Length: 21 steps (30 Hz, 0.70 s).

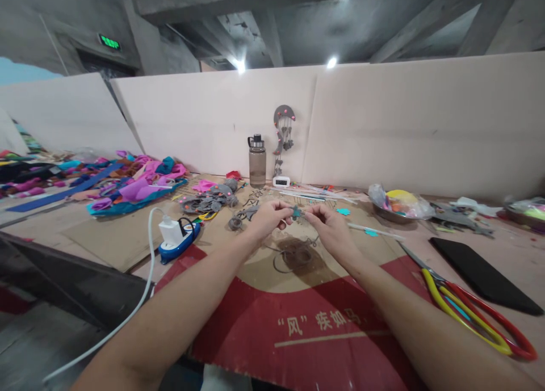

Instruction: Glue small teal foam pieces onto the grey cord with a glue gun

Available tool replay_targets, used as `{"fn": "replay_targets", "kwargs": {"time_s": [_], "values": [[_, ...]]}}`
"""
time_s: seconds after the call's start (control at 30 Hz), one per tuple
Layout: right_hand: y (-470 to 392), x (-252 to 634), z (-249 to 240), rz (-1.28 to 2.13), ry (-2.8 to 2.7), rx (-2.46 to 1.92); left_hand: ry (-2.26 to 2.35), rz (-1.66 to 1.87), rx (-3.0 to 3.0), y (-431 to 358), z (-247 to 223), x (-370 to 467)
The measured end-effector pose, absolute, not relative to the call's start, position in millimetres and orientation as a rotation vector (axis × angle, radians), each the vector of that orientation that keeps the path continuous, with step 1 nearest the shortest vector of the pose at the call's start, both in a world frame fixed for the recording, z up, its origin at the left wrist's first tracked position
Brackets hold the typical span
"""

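My left hand [272, 219] is closed in a pinch on a small teal felt piece [295, 212] held above the cardboard. Opposite it, the fingertips of my right hand [327, 223] are pinched just to the right of that piece, seemingly on thin grey cord. Below both hands, a loose loop of grey cord [286, 266] lies on the cardboard [259, 277], with their shadow beside it. A teal flower-shaped cutout [343, 211] lies beyond my right hand. Left of my left hand are a small roll of grey cord [235, 223] and a heap of grey felt pieces [208, 201].
Large scissors [464, 306] with red and yellow handles and a black phone [485, 274] lie at right. A blue power strip [181, 243] with a white cable is at left. Behind stand a bottle [257, 164], a small clock [281, 181] and a grey moon-shaped hanging [283, 127].
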State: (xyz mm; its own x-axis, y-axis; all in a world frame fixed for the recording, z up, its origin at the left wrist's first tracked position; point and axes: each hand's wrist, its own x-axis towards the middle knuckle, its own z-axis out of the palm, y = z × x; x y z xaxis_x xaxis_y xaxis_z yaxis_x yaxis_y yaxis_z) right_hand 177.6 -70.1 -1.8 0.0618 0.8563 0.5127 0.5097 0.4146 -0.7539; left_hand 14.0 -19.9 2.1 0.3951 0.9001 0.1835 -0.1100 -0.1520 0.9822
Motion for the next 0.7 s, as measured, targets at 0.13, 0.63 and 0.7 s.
{"fn": "replay_targets", "kwargs": {"time_s": [0.13,0.63,0.7], "values": [[-73,176,0,0.287,-1.682,-1.265,0.742,1.05,1.438,-23,2,16],[-41,242,-23,-0.133,-1.681,-1.95,0.908,1.303,1.323,6,-4,2],[-37,248,-33,0.002,-1.662,-2.02,0.902,1.339,1.296,10,-7,1]]}}
